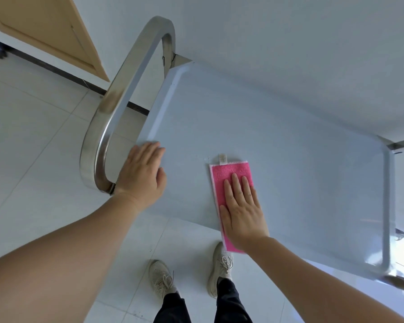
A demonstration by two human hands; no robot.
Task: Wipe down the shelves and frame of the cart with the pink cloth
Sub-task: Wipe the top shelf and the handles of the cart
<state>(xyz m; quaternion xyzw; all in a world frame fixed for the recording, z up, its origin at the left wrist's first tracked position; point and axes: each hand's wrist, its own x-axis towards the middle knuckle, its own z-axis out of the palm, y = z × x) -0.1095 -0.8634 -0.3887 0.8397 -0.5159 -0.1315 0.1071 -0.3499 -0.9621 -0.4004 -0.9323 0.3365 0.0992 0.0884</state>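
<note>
The right hand (241, 206) lay flat, fingers straight, pressing the pink cloth (229, 183) onto the cart's top shelf (278, 141) near its front edge. The left hand (141, 173) rested open beside the cart's steel handle (117, 108).

Bright pink cloth (229, 180) with white edging, pale grey-blue cart shelf (278, 141), silver steel handle (126, 89), beige shoes (219, 266)
</note>
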